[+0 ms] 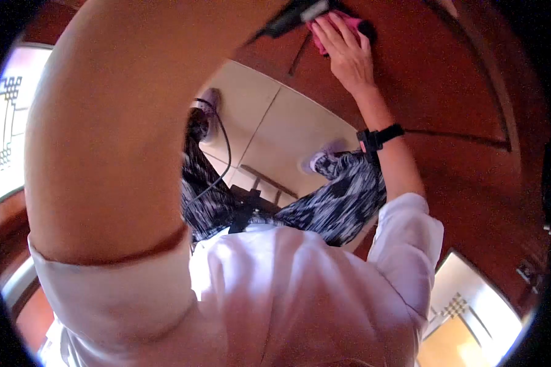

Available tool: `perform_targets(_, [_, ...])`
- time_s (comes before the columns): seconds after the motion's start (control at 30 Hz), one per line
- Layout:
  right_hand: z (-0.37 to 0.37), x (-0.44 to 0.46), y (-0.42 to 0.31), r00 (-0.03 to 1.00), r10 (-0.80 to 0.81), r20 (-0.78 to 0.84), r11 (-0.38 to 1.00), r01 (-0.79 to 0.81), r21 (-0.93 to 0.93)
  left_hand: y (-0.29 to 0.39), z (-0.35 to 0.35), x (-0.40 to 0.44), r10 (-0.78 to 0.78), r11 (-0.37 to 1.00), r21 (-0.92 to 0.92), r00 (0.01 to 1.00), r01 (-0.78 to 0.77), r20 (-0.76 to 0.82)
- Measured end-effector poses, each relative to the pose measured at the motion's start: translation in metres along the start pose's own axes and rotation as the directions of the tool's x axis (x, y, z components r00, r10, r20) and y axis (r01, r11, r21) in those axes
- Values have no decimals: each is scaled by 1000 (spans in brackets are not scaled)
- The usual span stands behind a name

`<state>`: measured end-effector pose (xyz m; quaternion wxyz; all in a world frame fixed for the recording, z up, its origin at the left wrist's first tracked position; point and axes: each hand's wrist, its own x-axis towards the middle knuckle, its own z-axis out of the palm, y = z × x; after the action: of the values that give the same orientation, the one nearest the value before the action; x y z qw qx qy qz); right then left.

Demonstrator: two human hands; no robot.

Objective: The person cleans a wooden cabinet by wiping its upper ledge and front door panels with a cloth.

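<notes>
My right hand [349, 58] is at the upper right, its fingers pressed over a bunched pink cloth [322, 41] against a reddish-brown wooden surface [438, 79]. The fingers are close together and hold the cloth to the wood. A black band with a small box circles my right wrist. My left arm fills the left side, very near the camera, and reaches up past the top edge; its hand is not visible. Beside that arm at the top is a black strap-like object [291, 18], partly cut off.
Below are my legs in patterned trousers [343, 205] and my shoes on a pale tiled floor [272, 125]. A black cable [226, 137] hangs by the left leg. Bright patterned panes [12, 116] stand at the far left, with another [471, 300] at the lower right.
</notes>
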<state>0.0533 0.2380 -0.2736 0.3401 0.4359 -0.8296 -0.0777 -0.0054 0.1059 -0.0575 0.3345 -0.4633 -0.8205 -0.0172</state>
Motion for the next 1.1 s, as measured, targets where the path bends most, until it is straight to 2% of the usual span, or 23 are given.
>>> perform_targets(0.07, [11,-8,-10,996,51,67,997,-54,50,4,-4,-3,-45,999,6,998,45,50])
perform_targets(0.13, [20,-12,-17,997,7,79,999,-9,31,10,-13,-1,-59,998,-22,987,63,151])
perform_targets(0.17, [28,-17,-23,959,-76,274,997,70,32,11,-19,-3,-81,996,-13,986,83,147])
perform_targets(0.23, [48,-45,-31,880,-151,450,988,146,46,15,-31,6,-31,997,-60,950,52,310])
perform_targets(0.3, [75,-65,-31,853,-266,449,954,165,250,16,-28,6,-39,996,-68,957,61,287])
perform_targets(0.33, [71,-59,-32,852,-269,450,955,175,239,19,-28,1,-38,993,-94,964,65,263])
perform_targets(0.37, [65,-55,-34,832,-298,468,954,271,126,18,-28,-6,-42,994,-89,968,66,249])
perform_targets(0.4, [59,-52,-35,809,-323,491,931,364,12,16,-28,-17,29,994,-107,985,-11,169])
perform_targets(0.43, [53,-48,-33,803,-317,505,939,342,45,15,-30,-31,101,989,-113,991,-91,87])
perform_targets(0.47, [43,-45,-28,802,-321,505,935,354,32,18,-16,-52,105,988,-92,971,-128,-217])
perform_targets(0.5, [27,-38,-21,844,-286,454,955,291,61,20,-26,-72,89,985,-121,960,-125,-266])
perform_targets(0.53, [10,-30,-13,881,-247,403,969,229,94,21,-37,-93,90,987,-104,956,-123,-278])
perform_targets(0.6, [-19,2,-2,904,-213,371,977,193,91,19,-60,-142,-68,977,-210,973,20,-222])
perform_targets(0.67, [-45,29,8,969,-140,205,988,151,-35,18,-74,-188,-276,929,-288,954,233,-120])
perform_targets(0.73, [-58,56,11,979,-131,155,988,141,-56,10,-77,-232,-514,799,-370,857,474,-12])
perform_targets(0.8, [-59,79,10,998,-53,31,994,56,-98,5,-70,-264,-804,317,-668,564,673,186])
perform_targets(0.83, [-55,87,8,1000,-25,12,992,26,-124,-3,-56,-284,-812,314,-669,556,674,179])
perform_targets(0.87, [-50,94,0,999,-45,13,992,47,-120,-15,-34,-306,-852,1,-832,436,555,290])
perform_targets(0.9, [-44,99,-15,999,11,37,992,-7,-128,-17,-30,-320,-841,-308,-885,335,349,425])
perform_targets(0.93, [-34,102,-24,996,72,61,988,-63,-138,-17,-23,-332,-848,-317,-885,317,340,425])
perform_targets(1.0, [-11,98,-40,990,-19,137,991,36,-127,-4,-33,-349,-804,-544,-838,259,45,535])
perform_targets(1.03, [2,95,-45,968,-105,227,986,131,-104,-3,-20,-361,-821,-538,-842,254,-44,511])
perform_targets(1.1, [12,92,-58,885,-225,407,959,275,-69,5,-8,-369,-811,-573,-813,209,-101,546])
